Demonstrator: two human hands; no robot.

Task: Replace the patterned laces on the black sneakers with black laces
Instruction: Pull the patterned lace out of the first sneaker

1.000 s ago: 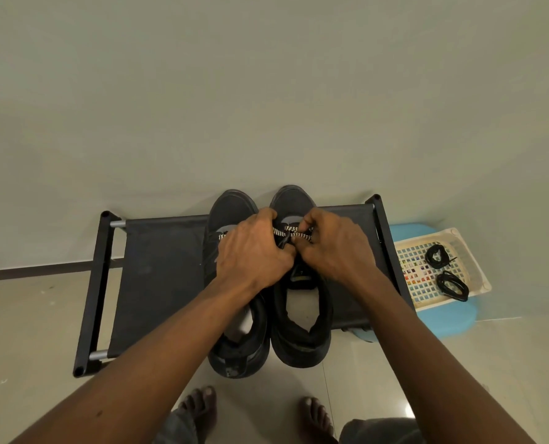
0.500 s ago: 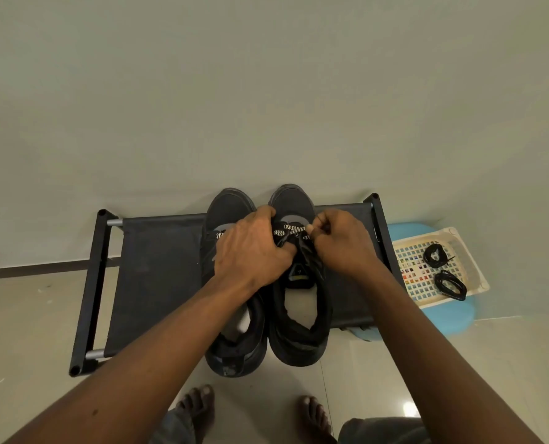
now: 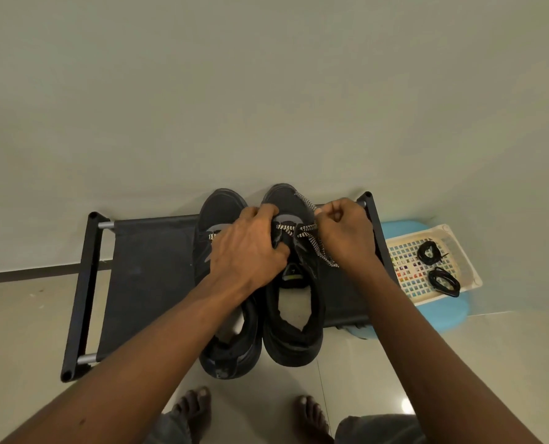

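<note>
Centre frame, the left hand (image 3: 250,248) grips a sneaker (image 3: 294,331) while the right hand (image 3: 343,232) pinches its patterned lace (image 3: 299,229), partly pulled out. The other sneaker (image 3: 223,206) is not yet unlaced, and the black laces (image 3: 430,253) lie coiled in the basket (image 3: 459,251) at right: early yet.

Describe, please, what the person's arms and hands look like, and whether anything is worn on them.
Both arms are bare as far as the frame shows: neither the left arm nor the right arm has a sleeve. The left hand and right hand are ungloved, and no ring, watch or bracelet is visible on the sides that show.
</note>
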